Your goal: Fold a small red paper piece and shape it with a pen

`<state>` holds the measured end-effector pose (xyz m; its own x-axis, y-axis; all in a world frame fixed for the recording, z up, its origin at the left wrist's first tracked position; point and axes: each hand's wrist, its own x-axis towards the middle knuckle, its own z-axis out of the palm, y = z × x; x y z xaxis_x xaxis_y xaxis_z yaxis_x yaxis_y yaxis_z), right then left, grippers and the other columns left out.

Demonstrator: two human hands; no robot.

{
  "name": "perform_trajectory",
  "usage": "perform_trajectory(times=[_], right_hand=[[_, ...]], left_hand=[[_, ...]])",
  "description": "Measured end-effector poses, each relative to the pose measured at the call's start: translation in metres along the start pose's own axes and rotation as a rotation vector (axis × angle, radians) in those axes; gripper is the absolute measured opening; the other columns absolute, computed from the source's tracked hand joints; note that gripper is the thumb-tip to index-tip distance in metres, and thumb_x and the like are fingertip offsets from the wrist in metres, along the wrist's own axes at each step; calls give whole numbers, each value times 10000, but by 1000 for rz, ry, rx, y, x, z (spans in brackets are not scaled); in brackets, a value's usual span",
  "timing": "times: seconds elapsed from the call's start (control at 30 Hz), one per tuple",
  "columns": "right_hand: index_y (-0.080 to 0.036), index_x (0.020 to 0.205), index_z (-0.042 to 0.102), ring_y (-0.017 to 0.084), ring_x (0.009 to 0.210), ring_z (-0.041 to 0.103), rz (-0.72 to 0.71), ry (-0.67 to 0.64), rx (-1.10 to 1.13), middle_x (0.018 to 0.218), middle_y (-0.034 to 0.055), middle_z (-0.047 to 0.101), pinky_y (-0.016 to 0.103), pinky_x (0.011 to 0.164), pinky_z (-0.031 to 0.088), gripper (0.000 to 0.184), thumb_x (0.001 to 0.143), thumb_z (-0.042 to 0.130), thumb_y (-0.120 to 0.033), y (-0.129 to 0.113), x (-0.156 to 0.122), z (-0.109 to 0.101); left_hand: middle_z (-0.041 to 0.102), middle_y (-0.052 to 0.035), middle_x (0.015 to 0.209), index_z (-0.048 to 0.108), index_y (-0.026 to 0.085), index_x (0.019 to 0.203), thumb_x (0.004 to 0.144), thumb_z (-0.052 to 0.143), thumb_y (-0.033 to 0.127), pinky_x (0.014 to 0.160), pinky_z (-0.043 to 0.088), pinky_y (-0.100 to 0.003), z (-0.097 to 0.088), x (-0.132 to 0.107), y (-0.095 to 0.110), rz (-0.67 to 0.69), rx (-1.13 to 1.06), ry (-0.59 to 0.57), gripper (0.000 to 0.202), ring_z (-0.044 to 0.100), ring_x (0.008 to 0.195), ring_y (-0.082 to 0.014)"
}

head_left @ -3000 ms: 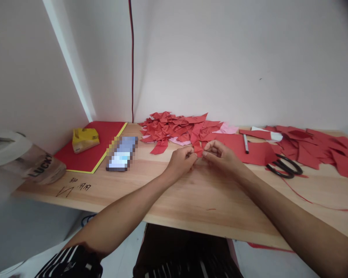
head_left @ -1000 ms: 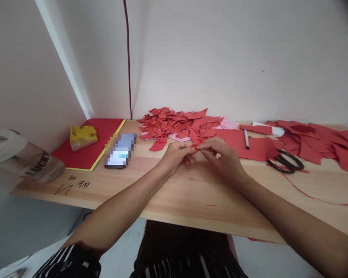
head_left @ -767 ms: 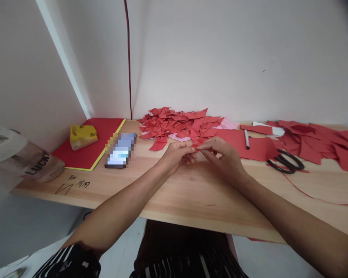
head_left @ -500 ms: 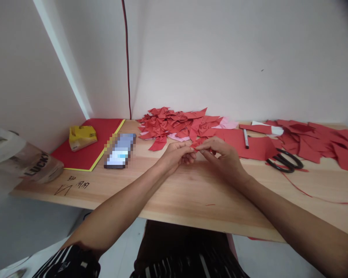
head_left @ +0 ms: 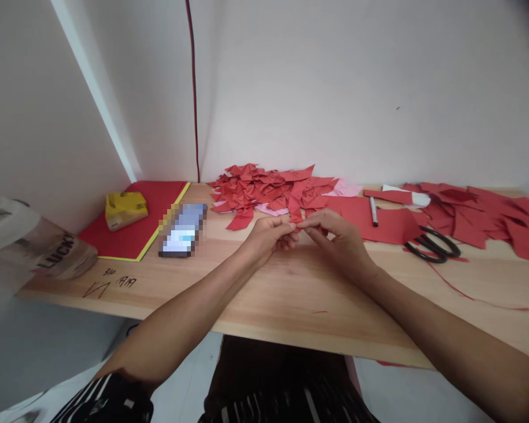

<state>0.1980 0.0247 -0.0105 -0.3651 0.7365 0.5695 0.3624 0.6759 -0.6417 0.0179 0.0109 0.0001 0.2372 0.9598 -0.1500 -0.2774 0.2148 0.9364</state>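
Both of my hands meet over the wooden table, pinching one small folded red paper piece between their fingertips. My left hand grips its left side with curled fingers. My right hand pinches its right side, thumb and forefinger pressed together. Most of the piece is hidden by my fingers. Just behind them lies a heap of folded red paper pieces.
A phone lies left of my hands, beside a red folder with a yellow packet on it. Black scissors, a pen and red paper sheets lie to the right. A bag sits far left.
My hands have kept working the small red piece between the fingertips. They lifted slightly and the piece turned flatter. The view shifted a little.
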Motion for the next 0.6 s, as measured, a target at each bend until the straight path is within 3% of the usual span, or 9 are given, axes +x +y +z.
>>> perform_trajectory(times=[0.17, 0.37, 0.6], right_hand=[[-210, 978, 625, 155, 737, 560, 194, 41, 149, 859, 27, 621, 295, 662, 441, 139, 906, 562, -310, -3, 1, 0], [-201, 817, 550, 122, 619, 486, 343, -115, 305, 709, -15, 540, 265, 597, 398, 310, 932, 489, -481, -12, 4, -2], [-210, 778, 494, 108, 570, 445, 403, -114, 335, 657, -42, 501, 244, 523, 351, 264, 835, 608, -441, -7, 4, 3]], left_hand=[[617, -8, 604, 577, 110, 660, 780, 646, 243, 502, 402, -184, 2, 0, 0, 148, 138, 57, 191, 532, 479, -56], [585, 8, 592, 571, 137, 661, 808, 611, 286, 548, 426, -202, 3, 2, -4, 346, 364, 88, 213, 524, 519, -72], [597, 7, 656, 570, 150, 707, 832, 564, 272, 591, 427, -206, 3, -1, -8, 377, 496, 49, 174, 536, 572, -78]])
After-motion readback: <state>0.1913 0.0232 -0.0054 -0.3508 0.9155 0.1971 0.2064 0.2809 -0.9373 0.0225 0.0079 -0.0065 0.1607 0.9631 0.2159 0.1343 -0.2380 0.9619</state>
